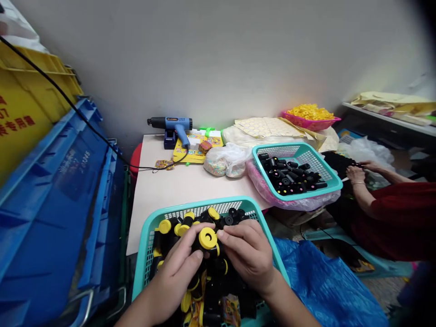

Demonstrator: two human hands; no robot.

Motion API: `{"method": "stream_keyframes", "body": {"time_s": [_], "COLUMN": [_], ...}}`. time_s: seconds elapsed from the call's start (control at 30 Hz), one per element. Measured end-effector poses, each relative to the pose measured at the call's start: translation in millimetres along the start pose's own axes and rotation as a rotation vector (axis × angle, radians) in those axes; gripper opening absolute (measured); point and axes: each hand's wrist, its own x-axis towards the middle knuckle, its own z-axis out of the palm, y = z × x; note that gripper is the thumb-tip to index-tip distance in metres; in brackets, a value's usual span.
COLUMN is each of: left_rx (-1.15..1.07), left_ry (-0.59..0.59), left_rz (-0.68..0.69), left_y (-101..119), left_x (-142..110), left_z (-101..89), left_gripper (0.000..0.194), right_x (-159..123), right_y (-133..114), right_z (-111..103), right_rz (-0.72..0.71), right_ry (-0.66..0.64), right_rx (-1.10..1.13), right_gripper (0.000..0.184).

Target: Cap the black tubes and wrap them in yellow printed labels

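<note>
Over a teal basket (200, 204) I hold a small black cylinder topped by a yellow ring-shaped cap (207, 238) with a hole in its middle. My left hand (180, 259) is closed around it, thumb in front and fingers behind. The fingertips of my right hand (250, 254) are pinched together at the cap's right edge. Below and around both hands, the basket holds many black cylinders, several with yellow caps (165, 226), plus printed wrappers (231, 309). The cylinder's lower part is mostly hidden by my fingers.
A second teal basket (330, 175) with black cylinders stands to the right. Behind are a blue heat gun (183, 129), plastic bags (226, 159) and a pink basket (308, 123) of yellow rings. Blue crates (47, 218) flank the left. A person (398, 213) works at the right.
</note>
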Motion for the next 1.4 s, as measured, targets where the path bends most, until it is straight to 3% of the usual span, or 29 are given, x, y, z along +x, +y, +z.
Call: {"method": "stream_keyframes", "body": {"time_s": [0.2,0.4,0.47,0.57,0.63,0.7,0.77,0.87,1.17,1.3,1.4], "left_rx": [0.017,0.167,0.260,0.433,0.567,0.661,0.697,0.669,0.632,0.606,0.457], "left_ry": [0.001,0.144,0.166,0.208,0.239,0.268,0.273,0.232,0.250,0.204,0.133], "left_rz": [0.005,0.135,0.225,0.401,0.548,0.685,0.781,0.852,0.860,0.817,0.829], "left_y": [5.0,3.2,0.2,-3.2,-4.3,-4.7,-4.4,-3.2,-5.0,-7.6,-10.9], "left_x": [-1.6,1.0,2.2,4.4,5.7,6.5,6.5,6.0,10.9,10.0,9.6], "left_z": [6.3,9.7,9.8,11.6,14.5,17.5,19.0,17.8,15.1,12.0,9.0], "left_gripper": [0.044,0.036,0.037,0.051,0.065,0.075,0.079,0.079,0.071,0.069,0.060], "right_x": [2.8,-2.0,-1.6,2.5,6.0,8.4,9.4,9.4,9.2,7.1,-1.2], "right_y": [-2.3,0.4,1.1,0.9,-0.4,-3.2,-7.9,-17.3,-26.5,-16.9,-5.0], "right_z": [4.4,8.4,7.6,8.8,13.7,21.2,28.4,34.0,33.3,30.5,29.8], "right_rz": [-0.103,-0.090,0.025,0.451,0.731,0.874,0.932,0.999,1.096,1.073,1.074], "right_ry": [0.078,0.039,-0.030,-0.181,-0.327,-0.455,-0.461,-0.335,-0.215,-0.328,-0.461], "right_rx": [-0.063,0.019,0.192,0.641,1.023,1.348,1.520,1.608,1.657,1.749,1.898], "right_gripper": [0.031,0.037,0.034,0.030,0.046,0.061,0.063,0.055,0.049,0.044,0.048]}}
